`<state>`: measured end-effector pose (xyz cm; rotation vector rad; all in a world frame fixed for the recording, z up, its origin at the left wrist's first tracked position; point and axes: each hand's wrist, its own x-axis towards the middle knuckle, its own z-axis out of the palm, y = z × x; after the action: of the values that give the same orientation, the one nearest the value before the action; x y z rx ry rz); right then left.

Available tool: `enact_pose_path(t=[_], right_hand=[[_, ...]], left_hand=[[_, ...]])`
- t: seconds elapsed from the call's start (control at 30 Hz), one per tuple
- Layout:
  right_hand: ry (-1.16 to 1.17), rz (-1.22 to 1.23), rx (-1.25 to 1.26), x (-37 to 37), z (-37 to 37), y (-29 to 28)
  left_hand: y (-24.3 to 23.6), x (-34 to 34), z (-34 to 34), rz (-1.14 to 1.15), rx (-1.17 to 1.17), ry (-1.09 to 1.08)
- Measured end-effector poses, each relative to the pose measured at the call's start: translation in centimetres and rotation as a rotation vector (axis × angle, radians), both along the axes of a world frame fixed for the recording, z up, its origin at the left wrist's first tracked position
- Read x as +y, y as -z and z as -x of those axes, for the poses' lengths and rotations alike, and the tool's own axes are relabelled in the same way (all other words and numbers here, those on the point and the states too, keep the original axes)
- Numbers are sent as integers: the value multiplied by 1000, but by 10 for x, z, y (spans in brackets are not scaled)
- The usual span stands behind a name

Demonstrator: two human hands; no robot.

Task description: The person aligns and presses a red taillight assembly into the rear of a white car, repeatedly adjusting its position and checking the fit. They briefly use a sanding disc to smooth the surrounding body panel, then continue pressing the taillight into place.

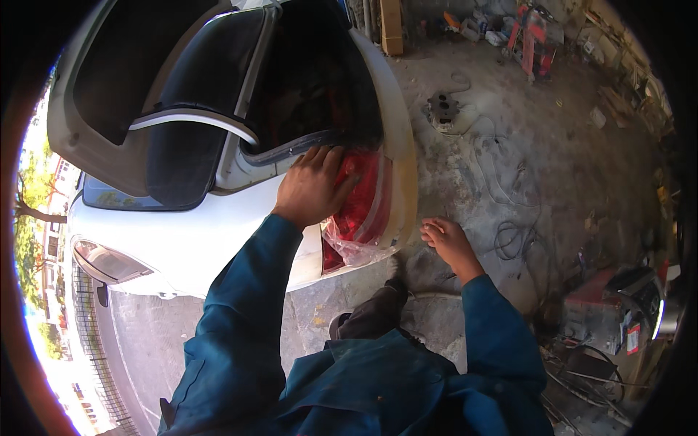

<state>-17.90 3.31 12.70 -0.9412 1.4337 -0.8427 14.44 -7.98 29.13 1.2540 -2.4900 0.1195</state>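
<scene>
My left hand (311, 190) lies over the inner edge of a car's red tail light (361, 196), fingers stretched out and thumb apart, palm down on the bodywork. Clear plastic film (356, 252) hangs crumpled along the lower part of the light. The white car (211, 236) around it has an open tailgate (171, 116). Off to the side of the car, in the air, my right hand (451, 245) is closed with its fingertips pinched together. Whatever it may hold is too small or hidden to make out.
Hoses and cables (512, 240) coil over the dusty concrete floor at right. A dark round device (442, 107) sits farther off. A red machine (534, 43) stands at the back, and a red and grey machine (600, 305) at near right. My foot (395, 269) is close to the bumper.
</scene>
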Motion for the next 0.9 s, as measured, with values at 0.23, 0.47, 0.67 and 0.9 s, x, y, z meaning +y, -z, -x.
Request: enact_pose_path(t=[0.23,0.47,0.67,0.9], right_hand=[[-133,66,88,-102,8,-3],[-209,-28,114,-176,-16,9],[-263,-21,184,-205,-21,67],[-271,-27,251,-230,-10,106]], left_hand=[[-15,-1,-8,-50,148,64],[-18,-6,-17,-69,199,83],[-12,-8,-19,-49,166,34],[-8,-8,-8,14,159,-44]])
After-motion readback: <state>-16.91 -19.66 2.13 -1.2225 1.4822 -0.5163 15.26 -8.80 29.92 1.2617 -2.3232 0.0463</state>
